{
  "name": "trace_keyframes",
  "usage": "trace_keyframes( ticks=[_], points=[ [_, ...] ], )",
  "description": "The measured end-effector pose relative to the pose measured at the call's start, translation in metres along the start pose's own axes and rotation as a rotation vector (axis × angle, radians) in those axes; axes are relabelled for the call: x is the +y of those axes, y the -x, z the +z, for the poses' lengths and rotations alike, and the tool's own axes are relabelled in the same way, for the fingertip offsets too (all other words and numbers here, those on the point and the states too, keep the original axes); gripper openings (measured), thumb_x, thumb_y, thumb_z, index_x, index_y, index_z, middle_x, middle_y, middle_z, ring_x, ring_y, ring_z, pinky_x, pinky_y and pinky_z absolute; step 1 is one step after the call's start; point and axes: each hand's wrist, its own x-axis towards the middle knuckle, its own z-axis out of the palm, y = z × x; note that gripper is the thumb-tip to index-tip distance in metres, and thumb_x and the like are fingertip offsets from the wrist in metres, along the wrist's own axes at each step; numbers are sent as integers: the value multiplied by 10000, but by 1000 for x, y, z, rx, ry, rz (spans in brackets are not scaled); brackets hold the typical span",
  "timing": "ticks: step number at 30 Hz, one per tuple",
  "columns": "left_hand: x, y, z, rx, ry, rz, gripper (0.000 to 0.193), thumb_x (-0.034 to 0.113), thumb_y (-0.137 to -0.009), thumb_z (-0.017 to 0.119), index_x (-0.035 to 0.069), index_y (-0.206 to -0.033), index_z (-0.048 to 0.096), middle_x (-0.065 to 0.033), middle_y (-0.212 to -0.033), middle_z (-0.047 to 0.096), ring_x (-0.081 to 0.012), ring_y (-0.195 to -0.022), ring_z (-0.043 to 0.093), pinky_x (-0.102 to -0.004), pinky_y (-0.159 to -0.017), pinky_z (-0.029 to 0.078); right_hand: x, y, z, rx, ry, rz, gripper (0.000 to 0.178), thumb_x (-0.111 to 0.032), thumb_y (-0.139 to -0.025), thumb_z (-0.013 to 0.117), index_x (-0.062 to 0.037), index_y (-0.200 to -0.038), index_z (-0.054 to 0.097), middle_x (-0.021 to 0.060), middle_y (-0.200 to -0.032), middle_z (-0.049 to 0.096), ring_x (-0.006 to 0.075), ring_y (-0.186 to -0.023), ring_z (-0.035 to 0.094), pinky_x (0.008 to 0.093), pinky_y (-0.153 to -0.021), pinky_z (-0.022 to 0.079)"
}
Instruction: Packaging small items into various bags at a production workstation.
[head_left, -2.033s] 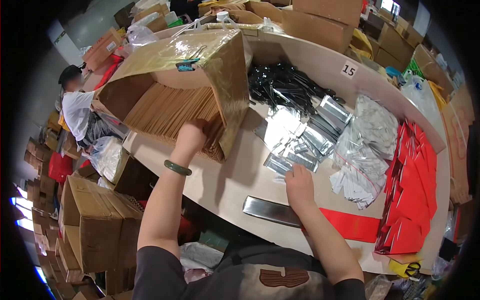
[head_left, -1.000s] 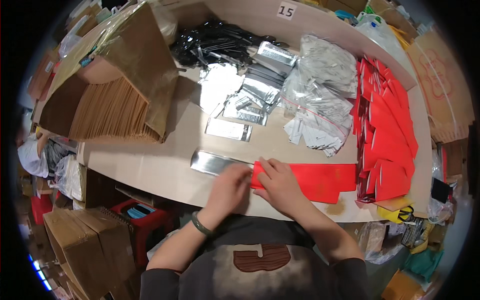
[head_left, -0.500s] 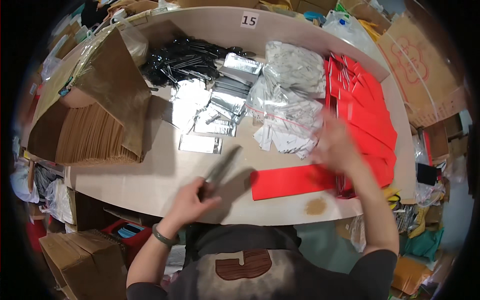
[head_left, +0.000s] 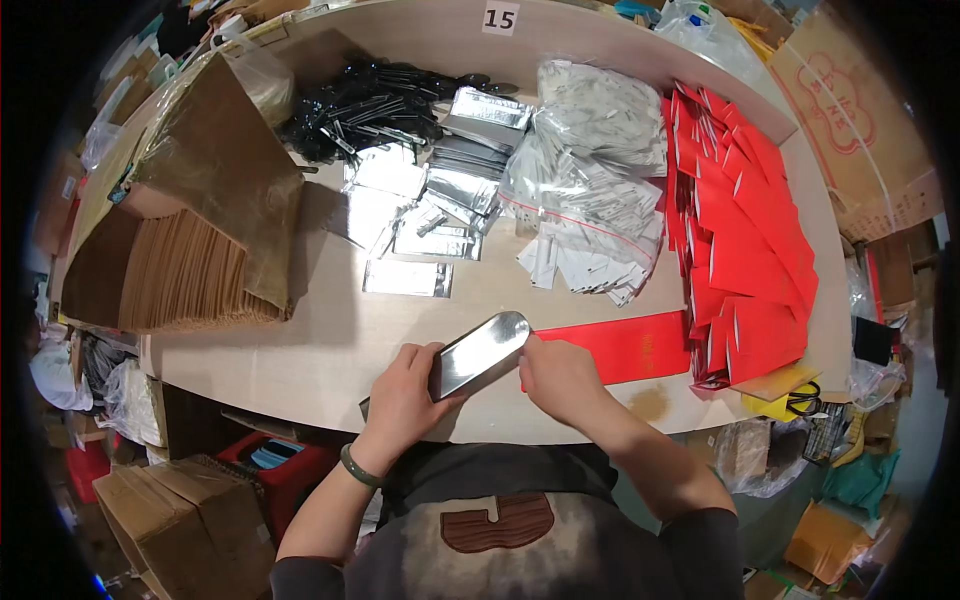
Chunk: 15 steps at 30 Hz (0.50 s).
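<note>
My left hand (head_left: 402,398) is closed around a long, shiny metal case (head_left: 480,357) with a rounded end, held tilted above the near edge of the table. At that rounded end, my right hand (head_left: 565,380) has its fingers curled in and pressed against the case. Its fingertips are partly hidden, so anything small between them does not show. A flat red paper sleeve (head_left: 625,348) with faint gold print lies just beyond my right hand, partly covered by it.
An open cardboard box (head_left: 215,200) of brown cards stands left. Behind are black plastic-wrapped utensils (head_left: 370,105), silver packets (head_left: 408,278) and a clear bag (head_left: 590,190) of white slips. Red sleeves (head_left: 750,230) are piled right. Yellow-handled scissors (head_left: 790,402) lie at the right edge.
My right hand has come left and nearer, from beside the white slips to the end of the metal case. My left hand has turned the case, so its shiny face shows.
</note>
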Motion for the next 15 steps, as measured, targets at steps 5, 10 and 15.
trace_keyframes(
  ticks=[5,10,15],
  points=[
    [-15,16,-24,-210,-109,124,815,292,-649,867,63,-1340,499,-132,-1063,588,-346,-927,638,-423,-757,529,-15,-11,5,-61,-155,11,226,-255,-855,617,-36,-801,638,188,-757,661,371,-757,654,481,-686,517],
    [-7,-1,-32,13,-76,531,773,353,-675,838,50,-1301,502,-174,-1124,602,-370,-1003,607,-442,-833,504,-5,-28,4,176,80,-157,202,-223,-876,585,-35,-857,656,189,-851,672,382,-796,654,496,-716,513],
    [-84,-25,-164,818,-354,23,318,183,-728,775,22,-971,649,-161,-952,621,-341,-896,622,-429,-747,516,106,-69,-42,653,72,54,214,-129,-812,684,-26,-995,641,176,-922,644,371,-933,605,469,-813,469]
  ],
)
